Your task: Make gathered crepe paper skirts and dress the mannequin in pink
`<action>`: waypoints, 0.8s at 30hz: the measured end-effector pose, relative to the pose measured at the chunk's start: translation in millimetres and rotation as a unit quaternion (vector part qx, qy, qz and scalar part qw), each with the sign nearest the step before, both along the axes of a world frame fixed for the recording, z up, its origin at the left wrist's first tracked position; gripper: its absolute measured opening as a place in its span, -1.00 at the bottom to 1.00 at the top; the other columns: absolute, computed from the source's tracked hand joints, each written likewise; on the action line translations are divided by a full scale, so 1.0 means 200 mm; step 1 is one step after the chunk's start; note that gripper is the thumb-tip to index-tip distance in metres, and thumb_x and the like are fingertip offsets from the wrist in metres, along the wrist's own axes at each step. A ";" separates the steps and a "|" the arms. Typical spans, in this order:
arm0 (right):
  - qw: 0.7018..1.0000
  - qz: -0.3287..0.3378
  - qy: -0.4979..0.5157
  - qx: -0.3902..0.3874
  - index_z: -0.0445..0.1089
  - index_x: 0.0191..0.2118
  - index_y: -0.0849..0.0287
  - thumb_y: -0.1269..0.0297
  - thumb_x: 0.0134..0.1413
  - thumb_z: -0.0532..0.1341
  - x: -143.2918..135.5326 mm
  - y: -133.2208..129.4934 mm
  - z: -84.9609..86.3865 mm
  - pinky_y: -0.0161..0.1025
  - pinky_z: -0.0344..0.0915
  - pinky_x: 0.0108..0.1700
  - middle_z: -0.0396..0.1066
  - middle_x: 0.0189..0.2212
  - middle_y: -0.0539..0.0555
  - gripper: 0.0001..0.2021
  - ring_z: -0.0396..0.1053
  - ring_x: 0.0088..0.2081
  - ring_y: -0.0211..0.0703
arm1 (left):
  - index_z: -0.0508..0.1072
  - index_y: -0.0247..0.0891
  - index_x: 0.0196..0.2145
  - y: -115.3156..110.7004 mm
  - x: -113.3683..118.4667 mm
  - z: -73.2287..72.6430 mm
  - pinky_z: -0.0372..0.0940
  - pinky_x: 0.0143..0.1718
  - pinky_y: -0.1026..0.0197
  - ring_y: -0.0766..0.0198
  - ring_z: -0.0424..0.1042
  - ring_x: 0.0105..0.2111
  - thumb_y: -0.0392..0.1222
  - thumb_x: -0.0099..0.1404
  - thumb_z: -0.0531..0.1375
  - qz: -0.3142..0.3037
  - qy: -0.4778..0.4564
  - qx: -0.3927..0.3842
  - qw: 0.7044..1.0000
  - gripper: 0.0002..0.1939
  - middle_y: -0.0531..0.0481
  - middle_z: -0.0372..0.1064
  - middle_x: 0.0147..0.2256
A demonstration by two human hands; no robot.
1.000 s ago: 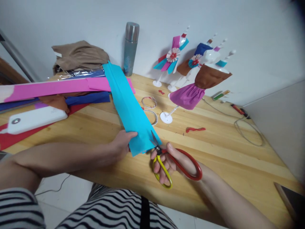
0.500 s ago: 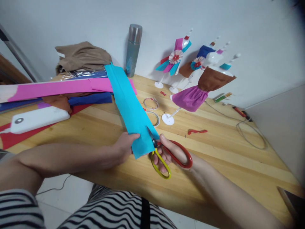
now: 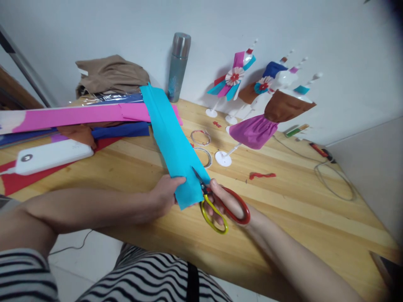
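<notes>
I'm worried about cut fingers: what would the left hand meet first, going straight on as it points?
Beyond the blue sheet it holds, the left hand would probably meet the scissors first, around the blades; depth is hard to judge here.

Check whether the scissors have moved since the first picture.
Yes. Against the nearest white stand base, the scissors have shifted left and forward, away from the person's body.
</notes>
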State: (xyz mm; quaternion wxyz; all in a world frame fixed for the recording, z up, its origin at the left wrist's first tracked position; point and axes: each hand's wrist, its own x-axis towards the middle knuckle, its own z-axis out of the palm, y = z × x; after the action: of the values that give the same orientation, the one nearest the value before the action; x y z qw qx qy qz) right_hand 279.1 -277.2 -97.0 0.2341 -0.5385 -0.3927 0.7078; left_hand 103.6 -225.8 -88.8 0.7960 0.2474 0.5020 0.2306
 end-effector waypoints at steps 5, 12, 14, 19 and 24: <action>1.000 0.008 0.005 0.026 0.30 -0.53 0.22 -0.49 -0.09 0.01 -0.02 -0.01 0.05 -0.44 0.07 -0.76 0.23 -0.72 -0.07 -0.28 0.18 -0.81 -0.40 | 0.43 -0.36 -0.17 0.00 0.00 0.01 0.36 -0.44 0.12 0.10 0.48 -0.46 -0.27 0.25 0.10 0.005 -0.018 0.001 1.000 -0.78 -0.13 0.51 -0.42; 0.996 0.020 -0.020 0.083 0.15 -0.60 0.18 -0.37 0.10 -0.04 0.00 -0.03 0.00 -0.45 -0.04 -0.79 0.09 -0.81 -0.10 -0.35 0.07 -0.83 -0.42 | 0.40 -0.40 -0.14 -0.01 0.00 0.02 0.37 -0.41 0.13 0.14 0.47 -0.47 -0.27 0.28 0.08 0.003 -0.008 0.000 1.000 -0.78 -0.16 0.52 -0.38; 0.996 0.017 -0.012 0.085 0.12 -0.61 0.17 -0.36 0.11 -0.03 0.00 -0.04 -0.02 -0.45 -0.09 -0.80 0.03 -0.84 -0.12 -0.36 0.03 -0.84 -0.41 | 0.41 -0.40 -0.14 -0.01 0.00 0.01 0.38 -0.38 0.12 0.12 0.48 -0.46 -0.25 0.29 0.08 -0.003 -0.010 0.001 1.000 -0.77 -0.17 0.53 -0.37; 0.999 -0.012 0.020 0.037 0.30 -0.38 0.19 -0.40 0.02 0.03 0.00 -0.04 0.00 -0.46 0.03 -0.76 0.17 -0.72 -0.14 -0.37 0.10 -0.80 -0.43 | 0.39 -0.40 -0.03 -0.01 -0.01 0.00 0.39 -0.27 0.04 0.02 0.51 -0.31 -0.23 0.27 0.10 -0.003 -0.033 0.006 0.999 -0.67 -0.24 0.53 -0.21; 0.998 0.015 0.056 -0.021 0.38 -0.38 0.20 -0.49 -0.10 0.02 0.03 -0.02 0.03 -0.38 0.23 -0.65 0.37 -0.61 0.00 -0.28 0.34 -0.68 -0.29 | 0.40 -0.40 -0.08 -0.02 -0.02 -0.02 0.38 -0.24 0.04 0.06 0.49 -0.33 -0.23 0.24 0.13 0.005 -0.031 0.016 0.999 -0.70 -0.25 0.52 -0.21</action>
State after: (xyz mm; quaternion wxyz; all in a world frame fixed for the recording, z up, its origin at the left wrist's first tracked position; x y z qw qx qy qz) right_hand 284.7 -281.6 -91.2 0.2337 -0.4969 -0.3723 0.7482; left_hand 100.3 -228.9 -92.8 0.8063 0.2504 0.4741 0.2499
